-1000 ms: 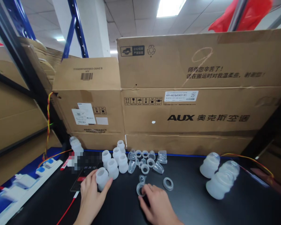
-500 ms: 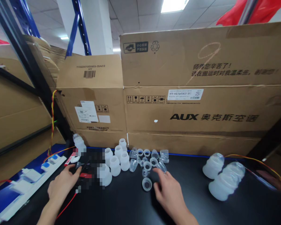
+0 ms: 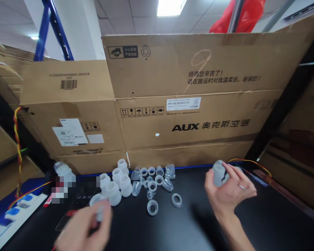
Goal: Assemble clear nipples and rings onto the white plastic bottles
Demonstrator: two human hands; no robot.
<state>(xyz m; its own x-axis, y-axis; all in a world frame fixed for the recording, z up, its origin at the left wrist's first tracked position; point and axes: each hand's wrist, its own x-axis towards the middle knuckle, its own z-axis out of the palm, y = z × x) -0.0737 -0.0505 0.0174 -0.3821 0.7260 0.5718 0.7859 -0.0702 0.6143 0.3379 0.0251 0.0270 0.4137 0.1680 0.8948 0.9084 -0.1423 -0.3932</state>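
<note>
At the right, my right hand point(image 3: 231, 190) has its thumb and fingers closed around a milky white bottle point(image 3: 218, 173) with a clear top. Part of another white piece shows behind the fingers. My left hand point(image 3: 85, 226) is blurred at the lower left, its fingers pinched on a small greyish piece I cannot make out. Just beyond it stand several milky white bottles point(image 3: 113, 194) with open necks, one partly covered by the hand. In the middle lie several clear cone-shaped caps point(image 3: 136, 188) and translucent rings point(image 3: 152, 207). One ring point(image 3: 176, 200) lies apart from the others.
A large cardboard box wall point(image 3: 199, 139) rises behind the black table point(image 3: 157, 233). On the left are a power strip point(image 3: 23, 223) with plugs, a dark device with digits point(image 3: 81, 198) and a capped bottle point(image 3: 65, 171). Dark shelf posts point(image 3: 274, 115) flank the table.
The view has turned to the right. My right hand has moved right from the clear caps to the bottles and grips one. My left hand has come nearer, away from the dark device.
</note>
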